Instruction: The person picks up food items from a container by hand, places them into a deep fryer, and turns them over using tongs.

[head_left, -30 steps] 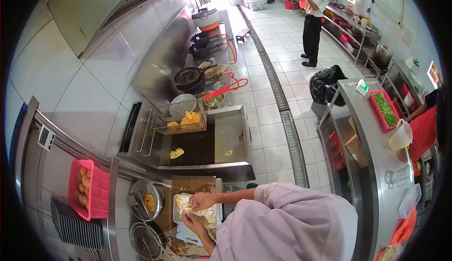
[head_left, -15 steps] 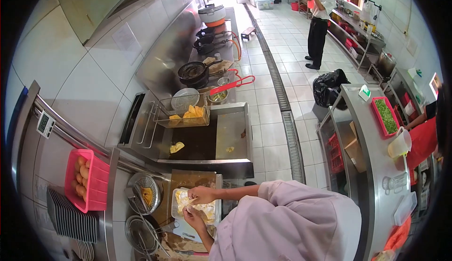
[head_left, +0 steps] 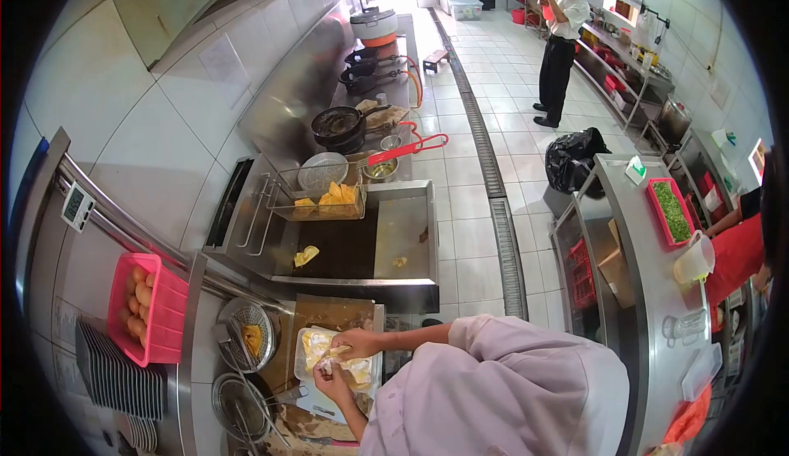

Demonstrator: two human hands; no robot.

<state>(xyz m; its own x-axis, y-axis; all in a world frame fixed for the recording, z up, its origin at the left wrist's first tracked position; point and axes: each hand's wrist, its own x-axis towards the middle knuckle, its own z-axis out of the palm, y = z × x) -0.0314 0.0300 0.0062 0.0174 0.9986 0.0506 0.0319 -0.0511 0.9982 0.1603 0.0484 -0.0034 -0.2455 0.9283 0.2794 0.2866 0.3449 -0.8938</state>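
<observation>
Over a white tray [head_left: 380, 371] of pale yellow, white-dusted pieces of food [head_left: 358, 371], my two hands come close together. My right hand [head_left: 357, 342] reaches in from the right with its fingers closed. Just below it, my left hand [head_left: 331, 382] is closed too, fingertips pinched near the right ones. A small pale yellow piece of food [head_left: 335, 352] shows between them, partly covered by fingers. Behind the tray, the fryer [head_left: 434, 234] holds dark oil with one yellow piece [head_left: 306, 255] in it. Golden pieces [head_left: 339, 199] lie in the wire basket [head_left: 316, 209].
A strainer [head_left: 246, 312] with a yellow piece and a metal bowl [head_left: 220, 411] stand left of the tray. A pink basket of eggs [head_left: 168, 324] is farther left. A person [head_left: 559, 53] stands in the aisle; another in red [head_left: 735, 259] is behind the right counter [head_left: 637, 291].
My hands stay over the tray; the right fingers have shifted slightly and a bit more of the pale piece shows. The view has tilted a little.
</observation>
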